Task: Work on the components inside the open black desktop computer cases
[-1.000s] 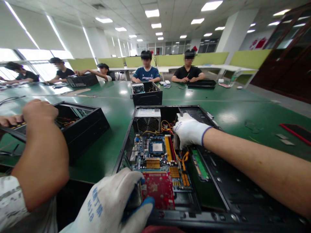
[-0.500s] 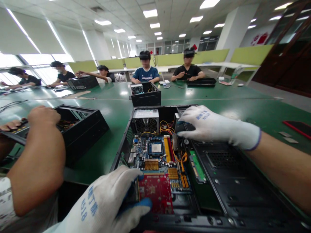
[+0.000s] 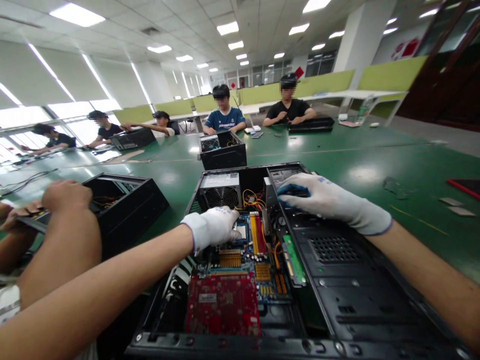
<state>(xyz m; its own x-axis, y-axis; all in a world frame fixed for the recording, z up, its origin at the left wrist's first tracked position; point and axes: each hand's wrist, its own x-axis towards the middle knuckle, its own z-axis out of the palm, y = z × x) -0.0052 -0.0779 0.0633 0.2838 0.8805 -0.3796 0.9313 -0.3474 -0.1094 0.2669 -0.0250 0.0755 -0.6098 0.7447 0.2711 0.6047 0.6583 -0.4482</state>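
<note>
An open black computer case lies before me with its motherboard exposed. My left hand, in a white glove, is over the board beside the processor. Its thumb and forefinger are apart near the chip; the other fingers are hidden. My right hand, gloved with blue fingertips, rests on the drive bay, fingers spread and holding nothing. Nearer me, a red graphics card sits across the lower board. The power supply fills the far left corner, with yellow wires beside it.
At my left, another person's hands are at a second black case. Across the green table stands another case, with people seated behind. A red-edged dark panel and small plates lie at the right.
My left hand has let go of the red graphics card and moved forward to the processor. My right hand stays at the drive bay, its fingers slightly shifted. The view has shifted a little.
</note>
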